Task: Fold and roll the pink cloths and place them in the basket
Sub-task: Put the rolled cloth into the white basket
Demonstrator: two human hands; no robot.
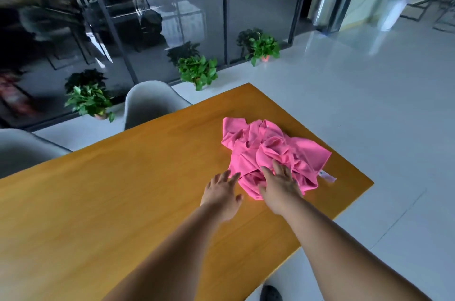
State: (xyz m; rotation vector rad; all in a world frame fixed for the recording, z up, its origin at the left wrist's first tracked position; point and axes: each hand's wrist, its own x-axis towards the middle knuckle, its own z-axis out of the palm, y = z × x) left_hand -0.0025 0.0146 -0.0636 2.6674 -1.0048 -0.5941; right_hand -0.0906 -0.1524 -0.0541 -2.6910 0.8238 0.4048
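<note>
Both your bare forearms stretch in from the bottom edge, reaching up and to the right across the wooden surface (110,202). Down by the near edge, a dark shoe (270,293) peeks out on the pale floor (369,103).

Your left hand (222,196) hangs palm-down with its fingers straight and spread apart. Its tips are right at the near-left edge of the pink cloths (268,150); whether they touch the fabric, I can't tell. Your right hand (280,187) lies flat on the near part of the heap, fingers apart and straight, gripping nothing.

The cloths sit in one crumpled pile near the surface's right-hand corner, and a small white tag (328,176) sticks out on the right side.

Past the surface's left edge stand two grey chairs (152,101). Beyond them, three potted plants (198,71) line the foot of a dark glass wall (172,17).
</note>
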